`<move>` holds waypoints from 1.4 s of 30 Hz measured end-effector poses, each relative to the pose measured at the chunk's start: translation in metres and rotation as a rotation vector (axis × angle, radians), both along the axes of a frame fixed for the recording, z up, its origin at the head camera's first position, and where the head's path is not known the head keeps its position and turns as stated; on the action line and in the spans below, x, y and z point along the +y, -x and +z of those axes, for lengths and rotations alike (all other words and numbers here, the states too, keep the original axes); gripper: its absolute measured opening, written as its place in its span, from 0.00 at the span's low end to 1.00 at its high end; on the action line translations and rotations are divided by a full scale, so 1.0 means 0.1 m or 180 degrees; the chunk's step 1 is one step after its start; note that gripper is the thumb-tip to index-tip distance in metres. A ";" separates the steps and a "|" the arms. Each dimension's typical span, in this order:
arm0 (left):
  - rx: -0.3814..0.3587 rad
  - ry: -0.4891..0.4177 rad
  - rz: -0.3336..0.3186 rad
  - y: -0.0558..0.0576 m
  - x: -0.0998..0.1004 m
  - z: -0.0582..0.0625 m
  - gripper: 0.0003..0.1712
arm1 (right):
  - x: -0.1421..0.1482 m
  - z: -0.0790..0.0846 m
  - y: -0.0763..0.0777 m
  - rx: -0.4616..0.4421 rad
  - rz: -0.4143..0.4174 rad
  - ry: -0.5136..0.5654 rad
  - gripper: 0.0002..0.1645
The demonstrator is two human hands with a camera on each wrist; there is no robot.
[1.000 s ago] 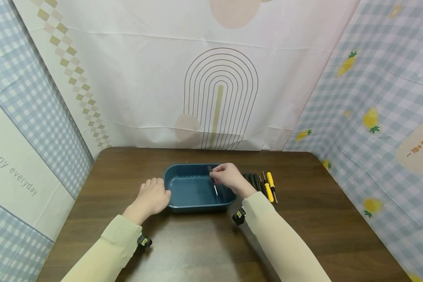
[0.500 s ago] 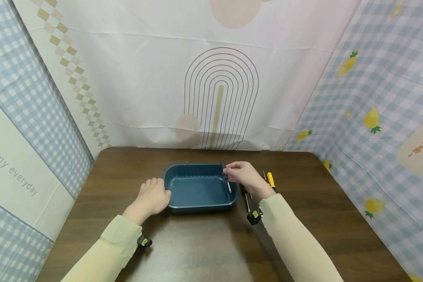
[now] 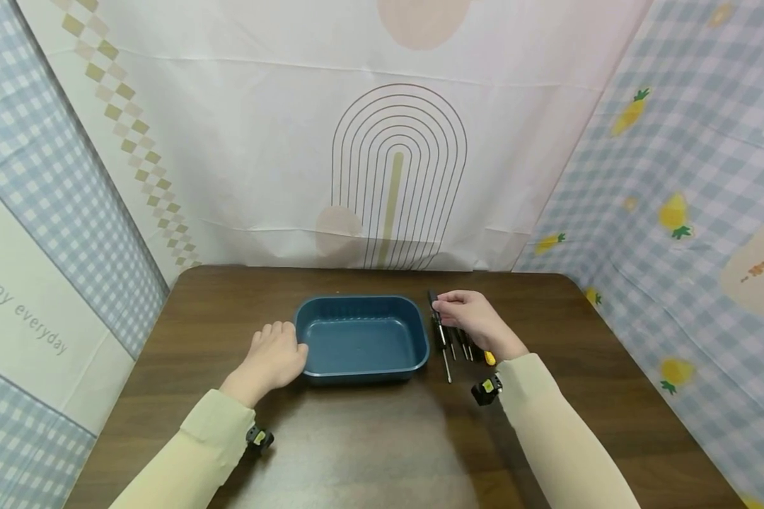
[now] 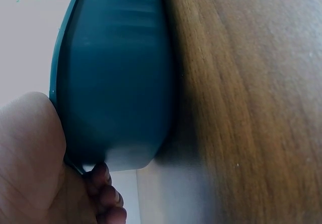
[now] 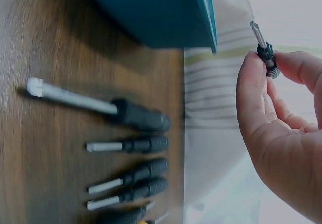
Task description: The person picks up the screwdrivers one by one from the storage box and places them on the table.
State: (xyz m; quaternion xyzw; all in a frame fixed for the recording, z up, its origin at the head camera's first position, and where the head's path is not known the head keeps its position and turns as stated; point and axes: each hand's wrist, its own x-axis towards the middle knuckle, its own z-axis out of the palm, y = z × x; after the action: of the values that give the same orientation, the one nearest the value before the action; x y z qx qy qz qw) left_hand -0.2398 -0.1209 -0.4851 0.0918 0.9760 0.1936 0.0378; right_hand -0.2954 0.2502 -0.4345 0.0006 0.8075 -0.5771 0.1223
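Observation:
My right hand (image 3: 474, 318) pinches a small screwdriver (image 5: 267, 58) with a black handle between thumb and fingers. It hangs above the table, just right of the blue plastic tray (image 3: 359, 343), its metal tip sticking out. My left hand (image 3: 274, 357) grips the tray at its left end; in the left wrist view its fingers (image 4: 108, 196) curl at the rim. Below the right hand lies a row of black-handled screwdrivers, among them a longer screwdriver (image 5: 141, 117) nearest the tray. The right hand and forearm partly cover the row in the head view.
A yellow-handled tool (image 3: 489, 358) shows partly beneath the right wrist. The brown wooden table (image 3: 356, 445) ends at a white patterned cloth (image 3: 261, 162) behind. Checked cloths (image 3: 662, 177) hang at both sides.
The right hand has moved right with the small screwdriver, from over the tray to above the row of screwdrivers. The left hand and the tray have stayed in place.

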 end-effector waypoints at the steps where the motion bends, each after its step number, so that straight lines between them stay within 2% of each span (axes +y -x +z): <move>1: 0.0009 0.0002 0.0000 0.00 0.00 0.00 0.22 | 0.03 0.00 0.00 0.0007 -0.0013 -0.0019 0.23; 6: 0.0030 0.0006 0.0010 0.00 0.00 -0.01 0.20 | 0.20 -0.01 0.02 -0.0007 -0.0102 -0.0036 0.25; 14: 0.0022 0.0010 0.0010 0.00 0.01 -0.01 0.20 | 0.54 -0.06 0.02 -0.0032 -0.0224 -0.0331 0.30; 25: 0.0010 0.0015 0.0008 0.00 0.00 -0.02 0.20 | 1.05 -0.27 -0.09 -0.0025 -0.0630 -0.0834 0.26; 35: 0.0024 0.0010 0.0019 -0.01 0.01 -0.01 0.19 | 1.18 -0.53 -0.11 -0.0059 -0.0774 -0.1244 0.21; 42: 0.0021 0.0023 0.0037 0.00 0.01 0.00 0.19 | 1.15 -0.54 -0.12 0.0057 -0.0809 -0.1682 0.17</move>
State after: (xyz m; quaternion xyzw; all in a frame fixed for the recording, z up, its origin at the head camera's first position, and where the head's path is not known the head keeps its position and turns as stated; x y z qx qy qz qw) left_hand -0.2394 -0.1202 -0.4849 0.0866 0.9774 0.1900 0.0338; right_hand -0.2833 0.3651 -0.4887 0.1284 0.9243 -0.3575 0.0375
